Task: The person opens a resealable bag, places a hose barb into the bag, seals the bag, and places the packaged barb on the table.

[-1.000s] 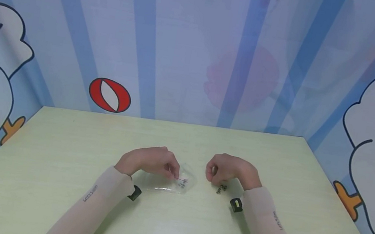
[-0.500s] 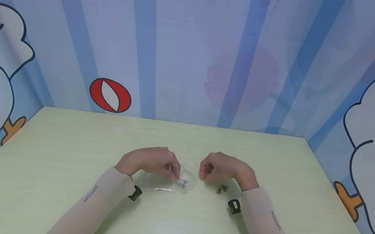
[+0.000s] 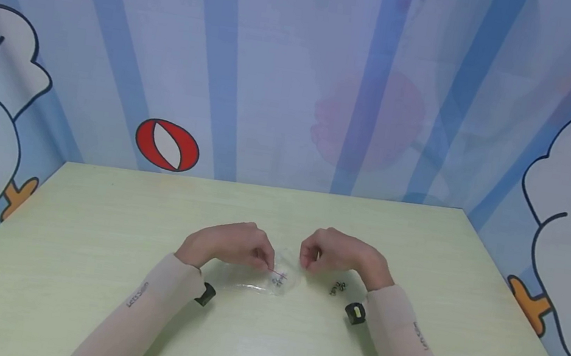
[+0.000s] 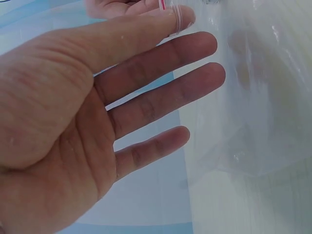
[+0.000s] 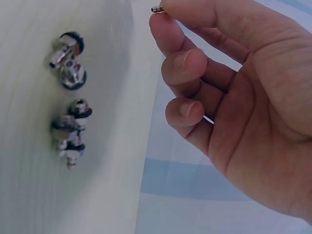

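Around the clear bag, head view: we see it on the worktop, small metal parts showing through the plastic towards its right end, a thin red line beside them.
Left hand, head view: over the bag, thumb and forefinger nipped on its edge.
Right hand, head view: just right of the bag, fingertips gathered near its edge; whether they touch it, we cannot tell.
Loose fittings, head view: on the worktop, right of the bag, nearer to us than the right hand.
Seal strip, left wrist view: runs across the left thumb near its tip; we find the forefinger hidden, while the other three fingers stand straight and apart beside the bag.
Held fitting, right wrist view: clamped between the right thumb and forefinger, the remaining fingers curled; the loose fittings lie in two small clusters.
Step in hand: we judge it to be bagging the fittings one by one, with this piece just short of the bag's mouth.
Next move: in our judgement it calls for the left fingers to keep the mouth parted while the right ones reach over the edge and let go inside.
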A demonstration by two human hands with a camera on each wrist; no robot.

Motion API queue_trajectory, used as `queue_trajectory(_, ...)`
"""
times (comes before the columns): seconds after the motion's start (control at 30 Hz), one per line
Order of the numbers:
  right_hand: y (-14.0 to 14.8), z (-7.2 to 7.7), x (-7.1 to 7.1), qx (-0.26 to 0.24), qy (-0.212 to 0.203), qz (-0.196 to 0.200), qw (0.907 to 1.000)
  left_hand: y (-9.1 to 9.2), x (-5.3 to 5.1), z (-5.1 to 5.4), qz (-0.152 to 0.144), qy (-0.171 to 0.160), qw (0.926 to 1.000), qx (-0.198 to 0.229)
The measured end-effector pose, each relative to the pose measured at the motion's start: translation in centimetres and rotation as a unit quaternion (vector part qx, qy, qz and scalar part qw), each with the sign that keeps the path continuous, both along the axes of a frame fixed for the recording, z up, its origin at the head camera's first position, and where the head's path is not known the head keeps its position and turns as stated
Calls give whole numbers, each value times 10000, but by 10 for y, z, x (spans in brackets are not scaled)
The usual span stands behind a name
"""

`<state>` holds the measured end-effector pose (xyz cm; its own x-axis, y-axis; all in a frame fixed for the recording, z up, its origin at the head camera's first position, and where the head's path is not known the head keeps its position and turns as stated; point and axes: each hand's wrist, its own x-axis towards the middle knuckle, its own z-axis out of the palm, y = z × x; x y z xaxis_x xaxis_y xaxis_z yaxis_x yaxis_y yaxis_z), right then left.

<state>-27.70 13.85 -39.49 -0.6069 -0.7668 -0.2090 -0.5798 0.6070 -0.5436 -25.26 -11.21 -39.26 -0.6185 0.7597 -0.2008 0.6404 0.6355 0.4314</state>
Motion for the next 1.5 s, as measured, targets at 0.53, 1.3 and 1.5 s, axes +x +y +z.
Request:
queue_trajectory(0.53, -5, 3, 2, -273, 25, 182, 9995, 2, 1, 2, -149, 176, 9996, 160)
queue_trajectory(1.3, -16, -4, 1, -446, 178, 137, 9988, 4, 2, 5, 1, 155, 9998, 126)
queue_trajectory(1.5, -17, -3, 3, -496, 98, 143, 9986, 4, 1, 4, -70, 155, 9998, 120)
